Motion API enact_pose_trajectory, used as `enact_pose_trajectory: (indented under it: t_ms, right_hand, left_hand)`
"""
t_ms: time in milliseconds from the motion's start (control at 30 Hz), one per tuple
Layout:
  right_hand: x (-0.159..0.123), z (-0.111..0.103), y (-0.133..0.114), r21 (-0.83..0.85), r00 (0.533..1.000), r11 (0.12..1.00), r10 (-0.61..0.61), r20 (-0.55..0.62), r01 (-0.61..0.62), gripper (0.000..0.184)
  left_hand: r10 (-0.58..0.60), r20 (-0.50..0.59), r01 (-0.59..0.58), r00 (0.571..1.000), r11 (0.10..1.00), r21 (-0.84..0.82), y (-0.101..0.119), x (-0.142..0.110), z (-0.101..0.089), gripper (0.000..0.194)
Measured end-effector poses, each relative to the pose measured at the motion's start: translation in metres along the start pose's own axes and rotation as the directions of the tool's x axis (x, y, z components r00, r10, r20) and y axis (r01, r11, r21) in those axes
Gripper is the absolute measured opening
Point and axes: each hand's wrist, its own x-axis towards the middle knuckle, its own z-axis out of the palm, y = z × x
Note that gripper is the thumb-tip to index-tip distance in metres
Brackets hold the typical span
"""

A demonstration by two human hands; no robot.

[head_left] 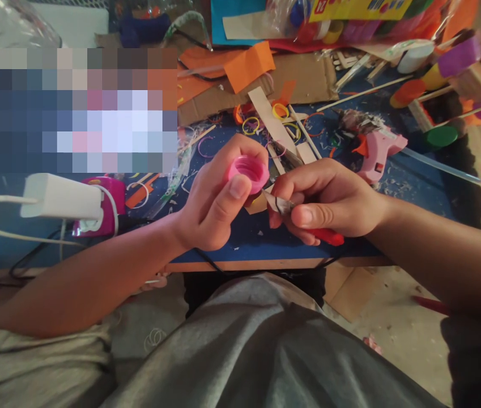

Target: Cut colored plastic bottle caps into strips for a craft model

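Note:
My left hand [218,198] is closed around a pink plastic bottle cap [249,174], its hollow side facing up and toward me. The thumb presses on the near rim and the fingers wrap the far side. In my right hand [329,201] is a red-handled blade [280,205], pinched between thumb and fingers near its pointed metal end. Its tip is at the cap's lower right edge; I cannot tell whether it cuts in. The red handle comes out below the palm, and whether it belongs to a knife or scissors is hidden by the fingers.
A pink glue gun [378,153] lies on the right, its clear glue stick trailing outward. Coloured rings, wooden sticks and orange paper [248,65] litter the blue table [240,241]. A white charger [62,195] sits in a magenta socket at left. A pixelated patch hides the upper left.

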Motion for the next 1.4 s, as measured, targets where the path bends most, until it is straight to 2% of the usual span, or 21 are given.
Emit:
enact_pose_trajectory:
  t_ms: [100,233,367,433,533,767,933,1133,1400]
  right_hand:
    - [0.0,0.001,0.0,0.006,1.0,1.0,0.004,-0.003,-0.004,0.033]
    - [0.001,0.001,-0.002,-0.011,1.0,1.0,-0.001,0.012,0.001,0.032]
    - [0.002,0.002,-0.005,-0.058,1.0,0.998,0.019,0.014,-0.018,0.038]
    - [0.003,0.003,-0.006,-0.099,1.0,0.995,0.028,0.008,-0.027,0.042]
    - [0.003,0.003,-0.006,-0.135,0.999,0.99,0.033,-0.002,-0.033,0.046]
    - [0.002,0.001,-0.008,-0.098,0.996,0.991,0.089,0.019,-0.087,0.044]
    - [0.0,-0.002,-0.005,-0.11,0.996,0.991,0.084,0.018,-0.081,0.044]
    - [0.0,-0.002,-0.005,-0.103,0.995,0.99,0.097,0.008,-0.096,0.043]
    - [-0.001,-0.001,-0.001,-0.082,0.997,0.994,0.075,-0.006,-0.075,0.041]
  left_hand:
    - [0.01,-0.057,-0.012,0.998,1.0,-0.026,0.002,0.001,0.0,0.056]
    - [0.034,-0.056,-0.039,0.998,0.995,-0.089,0.006,0.006,0.002,0.047]
    - [0.009,-0.052,-0.014,0.999,0.996,-0.089,0.007,0.007,0.002,0.05]
    - [0.05,-0.062,-0.056,0.997,0.994,-0.099,0.004,0.005,0.002,0.047]
    - [0.007,-0.063,-0.01,0.998,0.999,-0.051,0.0,0.003,0.002,0.053]
    - [0.065,-0.091,-0.07,0.994,0.996,-0.051,0.008,0.007,0.0,0.051]
    - [0.01,-0.072,-0.012,0.997,1.0,-0.025,0.001,0.002,-0.002,0.061]
    - [0.039,-0.086,-0.036,0.996,0.999,0.039,-0.001,-0.003,-0.003,0.067]
    - [0.154,-0.102,-0.141,0.983,0.982,0.128,0.005,0.004,-0.003,0.042]
